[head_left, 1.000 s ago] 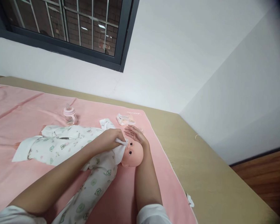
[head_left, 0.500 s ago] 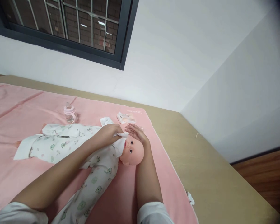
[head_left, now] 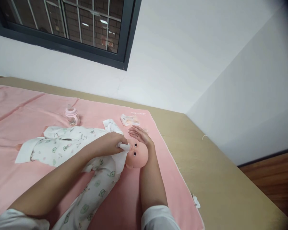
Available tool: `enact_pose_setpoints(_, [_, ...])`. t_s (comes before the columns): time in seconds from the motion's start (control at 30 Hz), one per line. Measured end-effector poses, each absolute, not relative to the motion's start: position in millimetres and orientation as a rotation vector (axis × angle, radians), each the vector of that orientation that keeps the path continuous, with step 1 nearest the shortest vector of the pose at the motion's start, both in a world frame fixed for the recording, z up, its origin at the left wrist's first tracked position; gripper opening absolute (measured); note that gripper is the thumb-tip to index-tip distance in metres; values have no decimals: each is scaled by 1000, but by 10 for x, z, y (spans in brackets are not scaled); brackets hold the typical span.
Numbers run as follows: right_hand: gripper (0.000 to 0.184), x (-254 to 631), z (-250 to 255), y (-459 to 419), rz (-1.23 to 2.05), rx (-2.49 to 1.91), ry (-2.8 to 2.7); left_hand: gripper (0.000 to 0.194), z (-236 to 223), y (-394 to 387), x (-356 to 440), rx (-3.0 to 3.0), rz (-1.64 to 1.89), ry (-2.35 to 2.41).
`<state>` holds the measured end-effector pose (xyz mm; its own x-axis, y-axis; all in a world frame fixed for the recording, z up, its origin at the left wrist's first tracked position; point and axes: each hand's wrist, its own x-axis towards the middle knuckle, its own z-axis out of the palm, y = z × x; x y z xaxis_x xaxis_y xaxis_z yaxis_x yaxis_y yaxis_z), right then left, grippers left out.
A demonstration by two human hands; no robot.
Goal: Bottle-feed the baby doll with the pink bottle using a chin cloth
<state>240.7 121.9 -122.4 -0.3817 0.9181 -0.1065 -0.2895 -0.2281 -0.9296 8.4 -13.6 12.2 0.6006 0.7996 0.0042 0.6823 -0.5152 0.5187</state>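
A baby doll (head_left: 138, 156) lies on its back on a pink blanket (head_left: 127, 204), its head toward the right. It wears a white printed outfit (head_left: 99, 182) with green animal figures. My left hand (head_left: 110, 142) is closed on a white wipe (head_left: 124, 147), bunched at the doll's mouth and chin. Part of the wipe lies over the neck area. Beyond the far side of the doll's head, my right hand (head_left: 140, 135) has its fingers stretched out, with the wrist and forearm alongside the crown. It holds nothing visible.
A pink baby bottle (head_left: 72, 115) with a handle stands past the doll's legs. Near the blanket's far corner lies a small clear plastic packet (head_left: 129, 120). A wooden-coloured surface (head_left: 196, 159) borders the blanket, with white walls and a barred window (head_left: 91, 28) behind.
My left hand has shifted slightly toward me with the wipe, from beside the cheek onto the mouth and chin. My right hand has hardly moved.
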Motion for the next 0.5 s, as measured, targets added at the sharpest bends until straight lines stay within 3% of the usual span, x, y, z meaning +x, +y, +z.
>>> enact_pose_setpoints(0.5, [32, 2392, -1244, 1225, 1744, -876, -1103, 19, 1, -154, 143, 2397, 378, 1300])
